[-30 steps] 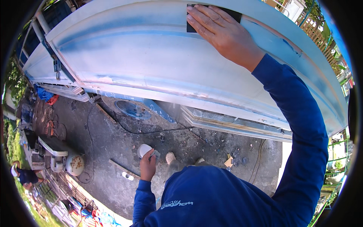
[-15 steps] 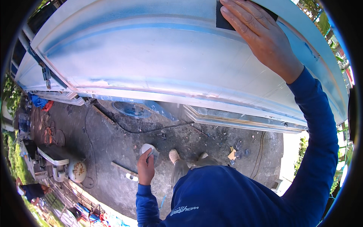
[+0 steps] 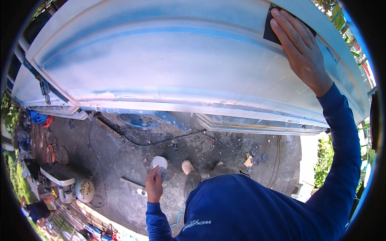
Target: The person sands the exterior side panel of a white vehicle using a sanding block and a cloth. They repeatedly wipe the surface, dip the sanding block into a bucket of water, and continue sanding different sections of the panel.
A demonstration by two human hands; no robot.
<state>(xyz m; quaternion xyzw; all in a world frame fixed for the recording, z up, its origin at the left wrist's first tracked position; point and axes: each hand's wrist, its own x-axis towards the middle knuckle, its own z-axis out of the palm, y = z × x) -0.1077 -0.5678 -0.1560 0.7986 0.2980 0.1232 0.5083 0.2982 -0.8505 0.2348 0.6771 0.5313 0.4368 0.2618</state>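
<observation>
My right hand (image 3: 303, 48) lies with its fingers stretched over a black sandpaper sheet (image 3: 273, 31), holding it against a large panel (image 3: 161, 64) of whitish, blue-streaked finish at the upper right. The sheet's edges show on both sides of the fingers; the thumb is hidden. Low at centre left, my left hand (image 3: 153, 188) is closed, pinching a small grey piece (image 3: 162, 171) that I cannot identify exactly. Just beyond that piece, a round white thing (image 3: 159, 161) appears, partly covered by it.
Under the panel runs a dark hose (image 3: 148, 143) across the stained floor (image 3: 128, 160). White framed panels (image 3: 249, 124) lean below. A wooden strip (image 3: 132, 183), a rusty white tank (image 3: 85, 190) and scraps (image 3: 249, 160) lie around. Another person (image 3: 38, 211) is far left.
My right hand and the sandpaper have slid right and slightly down along the panel. My left hand has dropped a little, still pinching the grey piece.
</observation>
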